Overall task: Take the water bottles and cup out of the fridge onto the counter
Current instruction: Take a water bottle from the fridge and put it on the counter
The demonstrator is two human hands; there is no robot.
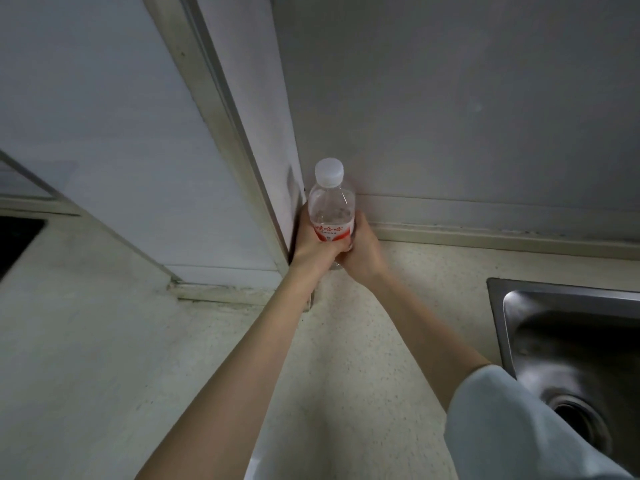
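A clear plastic water bottle [330, 202] with a white cap and a red-and-white label stands upright at the back of the speckled counter [415, 289], in the corner where the wall meets a white panel. Both hands wrap its lower half: my left hand [313, 242] on its left side, my right hand [362, 249] on its right. The bottle's base is hidden behind my fingers, so whether it touches the counter is unclear. No fridge or cup is in view.
A steel sink [571, 348] with a drain lies at the right, close to my right sleeve. A white panel with a metal-edged frame [221, 109] rises left of the bottle. A dark hob corner [17, 240] shows at far left.
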